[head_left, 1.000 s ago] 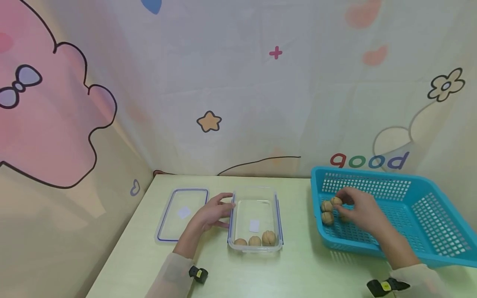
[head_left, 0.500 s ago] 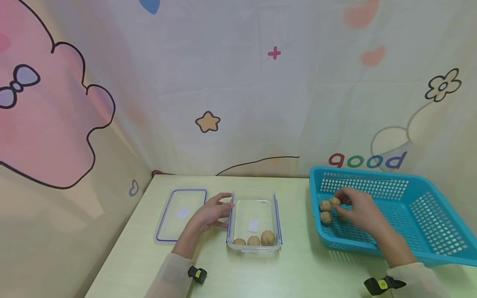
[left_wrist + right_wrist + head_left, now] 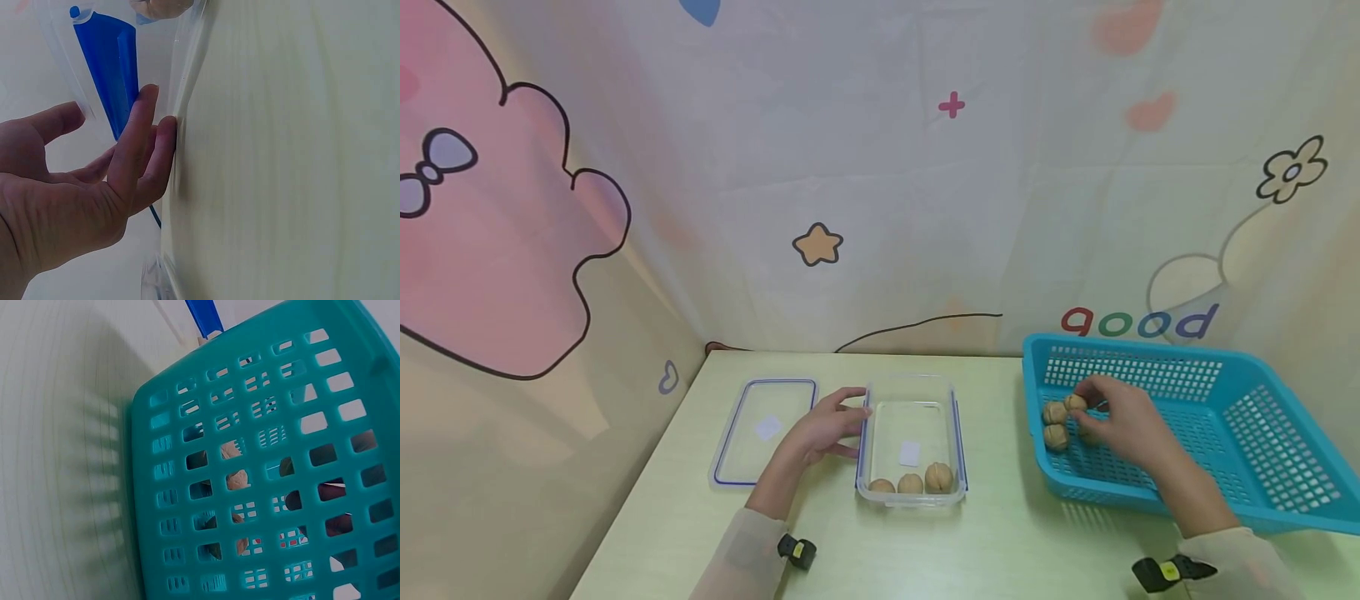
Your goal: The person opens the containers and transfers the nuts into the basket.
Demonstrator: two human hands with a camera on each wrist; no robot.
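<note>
A clear plastic food container (image 3: 917, 501) with blue side clips stands mid-table, and several walnuts (image 3: 938, 477) show along its near end. My left hand (image 3: 827, 429) rests against its left side, fingers extended; the left wrist view has them beside a blue clip (image 3: 112, 69). Inside the blue basket (image 3: 1150, 344) my right hand (image 3: 1127, 423) pinches a walnut (image 3: 1075, 403) between thumb and fingers. Two more walnuts (image 3: 1056, 437) lie to its left, and another is partly hidden under the hand. The right wrist view mostly meets the basket's perforated wall (image 3: 250, 472).
Left of the container lies its clear lid (image 3: 790, 400) with a blue seal line, partly behind the left hand. A white label (image 3: 910, 454) shows on the container's floor. A patterned cloth (image 3: 887, 167) hangs behind the pale table (image 3: 1000, 550).
</note>
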